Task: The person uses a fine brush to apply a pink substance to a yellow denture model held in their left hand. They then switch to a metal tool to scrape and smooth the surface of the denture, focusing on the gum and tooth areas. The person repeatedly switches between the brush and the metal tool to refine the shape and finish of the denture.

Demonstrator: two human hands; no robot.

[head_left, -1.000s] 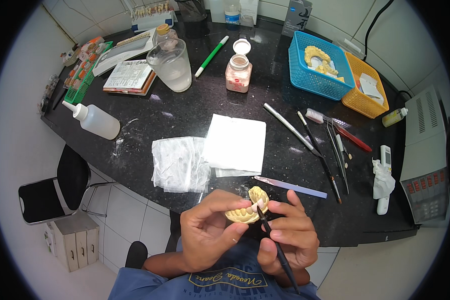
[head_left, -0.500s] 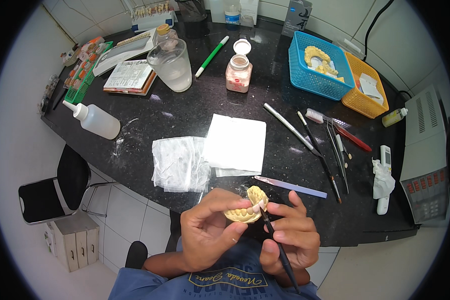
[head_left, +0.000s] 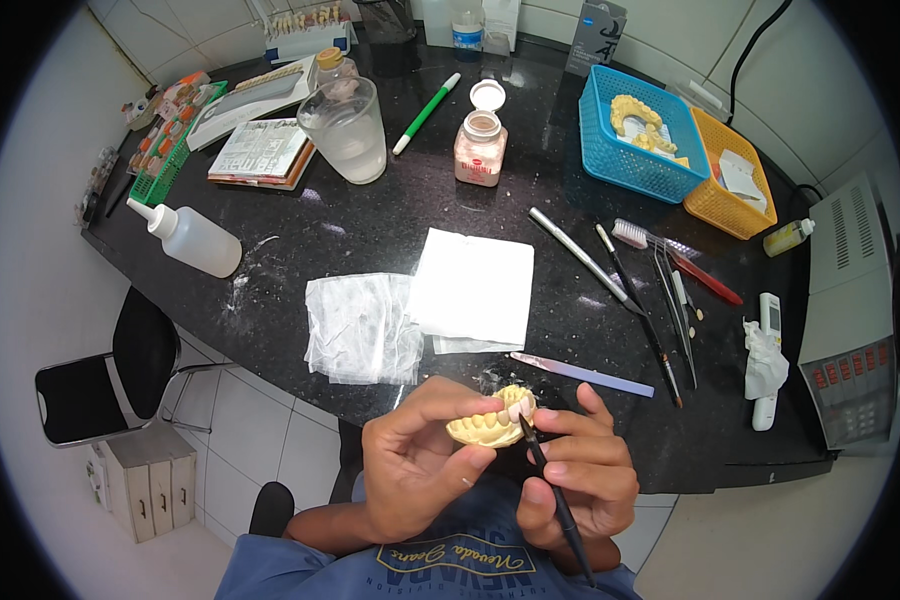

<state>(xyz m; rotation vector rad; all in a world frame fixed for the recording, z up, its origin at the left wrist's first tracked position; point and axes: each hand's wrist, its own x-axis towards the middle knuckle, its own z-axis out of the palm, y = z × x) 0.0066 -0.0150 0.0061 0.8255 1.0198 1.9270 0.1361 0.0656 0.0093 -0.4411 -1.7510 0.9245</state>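
Observation:
Between the fingers and thumb of my left hand (head_left: pixel 420 447) is a yellow plaster dental model (head_left: pixel 485 430), a row of teeth with a few paler pinkish-white ones near its right end. My right hand (head_left: pixel 585 470) is closed around a slim black-handled brush-like tool (head_left: pixel 560 500), its dark tip touching or very close to the pale teeth. Whether that tip is bristle or metal I cannot make out. Just beyond the model, a knife with a lilac handle (head_left: pixel 600 377) lies on the black speckled counter (head_left: pixel 420 205).
White tissue sheets (head_left: pixel 475 290) lie ahead, below an open jar of pink powder (head_left: pixel 481 150). A glass of cloudy water (head_left: pixel 345 135) and squeeze bottle (head_left: pixel 198 243) stand left. Brushes and tweezers (head_left: pixel 675 315) lie right, near a blue basket (head_left: pixel 635 165) and a furnace-like machine (head_left: pixel 850 320).
The dental model has tilted in my left hand, so its far part sits lower and the pale teeth show more. My right hand and the tool have barely moved.

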